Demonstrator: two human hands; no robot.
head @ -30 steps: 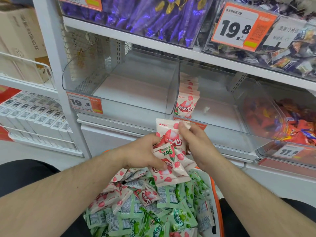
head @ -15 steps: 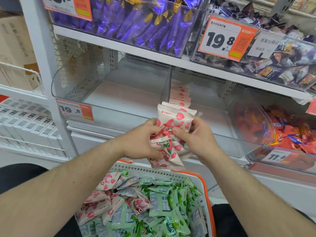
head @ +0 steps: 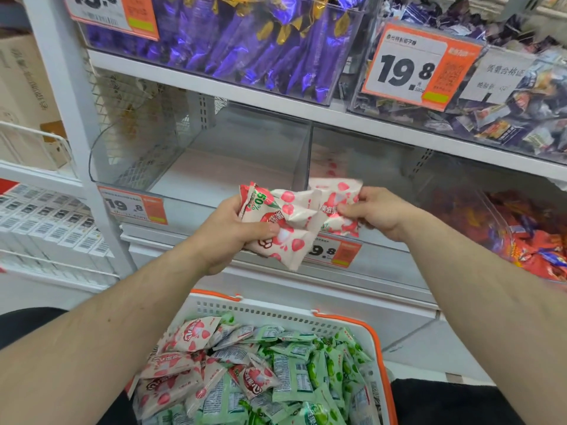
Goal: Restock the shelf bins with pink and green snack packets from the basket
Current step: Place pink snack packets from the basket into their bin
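Note:
My left hand [head: 228, 237] grips a bunch of pink snack packets [head: 283, 220] in front of the middle shelf. My right hand [head: 376, 210] pinches one pink packet [head: 337, 200] just right of that bunch, in front of the right clear bin [head: 383, 167]. A few pink packets [head: 329, 165] stand at that bin's left wall, dim behind the plastic. The left clear bin [head: 214, 161] holds nothing. Below my arms sits the white basket [head: 276, 309] with orange handles, pink packets [head: 181, 372] heaped on its left and green packets [head: 313, 372] on its right.
Purple candy bags [head: 245, 35] fill the bin on the shelf above. Mixed dark sweets [head: 506, 102] sit upper right, and orange-red sweets [head: 527, 234] fill the bin at right. White boxes [head: 46, 219] line the shelf at left. Orange price tags hang on the bin fronts.
Both hands lifted the pink packets up from the basket to bin height. My right hand has drawn one packet off to the right, apart from the bunch in my left hand.

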